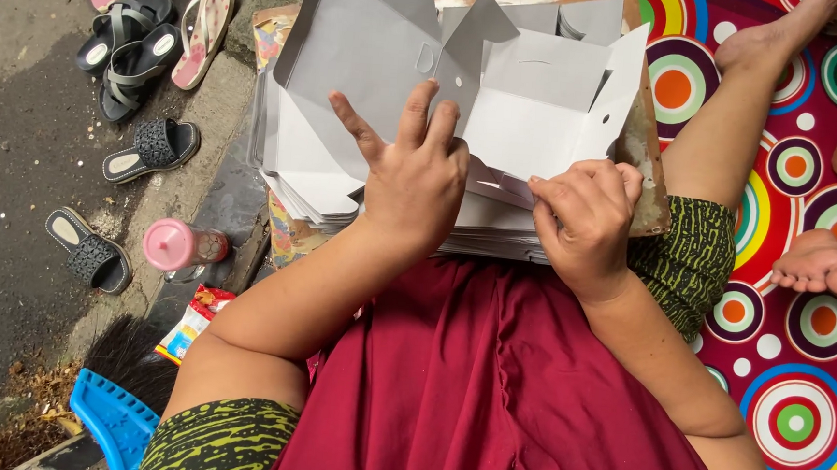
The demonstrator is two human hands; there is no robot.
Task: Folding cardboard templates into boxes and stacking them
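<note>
Half-folded white box [533,106] sits on the card stack [315,185] over the lap, at 12 o'clock from the red skirt [487,384]; the stack likely serves as a flat backing to crease against. Left hand [412,177] at 9 o'clock of the box: grip wide open, fingers spread, palm flat on the box's left panel, apparently pinning it down, nothing clasped. Right hand [585,211] at 5 o'clock of the box: grip nearly closed, thumb and fingers pinching a small tab [509,184] at the bottom edge, looks like tucking it in. More flat grey sheets [363,28] lean at 11 o'clock. Bare feet [819,261] on the patterned mat [797,384] at 3 o'clock. Sandals [144,49] and a pink-capped bottle [183,246] lie on the ground at 9 o'clock.
</note>
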